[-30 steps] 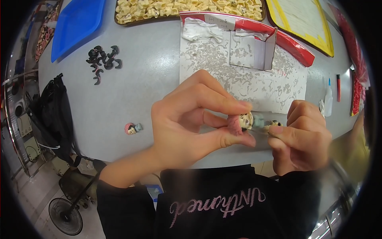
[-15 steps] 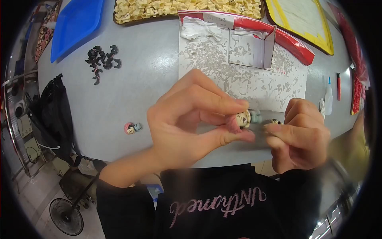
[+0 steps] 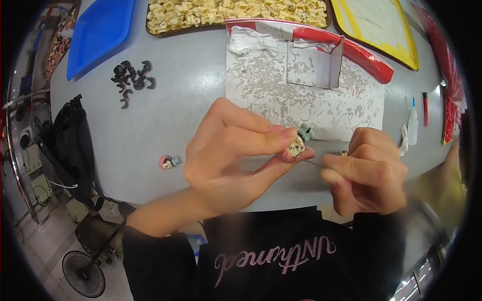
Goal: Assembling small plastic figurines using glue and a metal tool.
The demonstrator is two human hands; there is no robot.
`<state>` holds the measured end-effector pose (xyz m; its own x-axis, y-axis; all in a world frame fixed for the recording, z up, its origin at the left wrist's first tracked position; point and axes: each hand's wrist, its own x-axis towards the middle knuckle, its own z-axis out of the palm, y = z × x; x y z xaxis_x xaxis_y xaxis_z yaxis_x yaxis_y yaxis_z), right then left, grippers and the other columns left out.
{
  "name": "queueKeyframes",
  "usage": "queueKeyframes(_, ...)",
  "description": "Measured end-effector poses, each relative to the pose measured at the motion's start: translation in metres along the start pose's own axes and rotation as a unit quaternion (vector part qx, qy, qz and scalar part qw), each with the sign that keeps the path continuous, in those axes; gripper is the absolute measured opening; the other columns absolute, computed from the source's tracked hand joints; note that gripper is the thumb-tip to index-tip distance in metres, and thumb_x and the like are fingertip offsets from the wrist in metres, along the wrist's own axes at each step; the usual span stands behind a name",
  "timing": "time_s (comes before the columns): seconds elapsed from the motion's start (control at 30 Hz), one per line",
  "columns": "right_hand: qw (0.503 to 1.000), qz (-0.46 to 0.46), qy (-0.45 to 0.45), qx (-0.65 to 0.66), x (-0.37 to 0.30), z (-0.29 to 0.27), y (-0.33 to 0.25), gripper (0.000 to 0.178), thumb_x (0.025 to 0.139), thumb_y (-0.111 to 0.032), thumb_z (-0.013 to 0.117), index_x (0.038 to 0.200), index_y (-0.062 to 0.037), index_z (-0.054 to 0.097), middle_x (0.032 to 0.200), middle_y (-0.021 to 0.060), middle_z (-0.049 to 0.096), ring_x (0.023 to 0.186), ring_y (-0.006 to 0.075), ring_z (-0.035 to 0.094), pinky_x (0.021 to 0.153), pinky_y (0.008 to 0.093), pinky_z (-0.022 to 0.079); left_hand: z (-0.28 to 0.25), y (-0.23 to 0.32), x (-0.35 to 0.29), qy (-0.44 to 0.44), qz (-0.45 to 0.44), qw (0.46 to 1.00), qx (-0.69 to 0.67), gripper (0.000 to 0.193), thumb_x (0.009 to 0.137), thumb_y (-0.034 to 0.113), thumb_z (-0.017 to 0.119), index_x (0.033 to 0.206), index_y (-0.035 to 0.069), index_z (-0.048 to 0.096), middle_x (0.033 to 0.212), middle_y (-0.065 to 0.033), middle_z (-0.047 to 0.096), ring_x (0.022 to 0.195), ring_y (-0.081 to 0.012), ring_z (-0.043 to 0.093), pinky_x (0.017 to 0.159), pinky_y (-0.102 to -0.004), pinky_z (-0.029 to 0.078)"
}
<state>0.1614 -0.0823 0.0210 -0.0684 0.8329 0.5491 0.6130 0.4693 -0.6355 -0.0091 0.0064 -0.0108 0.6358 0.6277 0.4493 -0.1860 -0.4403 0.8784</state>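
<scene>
One small pink-haired figurine [image 3: 296, 147] is pinched between thumb and fingers of the left hand [image 3: 233, 150], just left of the right hand [image 3: 370, 170], which grips one thin dark tool [image 3: 310, 162] reaching the figurine's edge (whether it touches, I cannot tell). One second figurine [image 3: 169, 162] lies on the grey tabletop [image 3: 186, 95], left of both hands, near one blue tray [image 3: 99, 37]

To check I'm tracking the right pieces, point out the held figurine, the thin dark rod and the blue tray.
Held figurine [image 3: 296, 147], head view: its pale face.
Thin dark rod [image 3: 309, 162], head view: exposed middle.
Blue tray [image 3: 101, 36], head view: its bare inside.
</scene>
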Motion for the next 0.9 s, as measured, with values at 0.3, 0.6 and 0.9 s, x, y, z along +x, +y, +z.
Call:
queueKeyframes(0.3, 0.998, -0.023, 0.056, -0.026, 0.002, 0.005, 0.001, 0.023, 0.06, 0.0, 0.07, 0.077, 0.0034, 0.055, 0.047, 0.0039, 0.045, 0.036, 0.0126, 0.034, 0.034, 0.025, 0.025, 0.002, -0.002, -0.001, 0.019, 0.001, 1.0, -0.002, 0.042, 0.059, -0.017, 0.068, 0.09, 0.002, 0.047, 0.088, -0.0094, 0.042, 0.066, -0.0143, 0.053, 0.061, -0.0251, 0.054)
queueKeyframes(0.6, 0.991, -0.047, 0.128, -0.01, 0.001, 0.015, 0.002, 0.025, 0.053, -0.004, 0.075, 0.071, 0.0027, 0.06, 0.041, -0.0002, 0.036, 0.031, 0.0109, 0.031, 0.029, 0.023, 0.022, 0.003, 0.002, 0.0, 0.021, 0.007, 1.0, 0.019, 0.044, 0.06, -0.015, 0.07, 0.091, 0.005, 0.047, 0.088, -0.0087, 0.042, 0.065, -0.0139, 0.054, 0.055, -0.0225, 0.05)
queueKeyframes(0.9, 0.999, -0.014, 0.044, -0.009, -0.002, 0.005, -0.003, 0.02, 0.068, -0.003, 0.068, 0.082, 0.0026, 0.054, 0.049, 0.0045, 0.048, 0.038, 0.0138, 0.037, 0.036, 0.0262, 0.027, 0.002, 0.002, 0.001, 0.02, 0.015, 0.999, 0.037, 0.045, 0.059, -0.015, 0.07, 0.091, 0.006, 0.046, 0.088, -0.0083, 0.042, 0.064, -0.0141, 0.054, 0.053, -0.0226, 0.048)
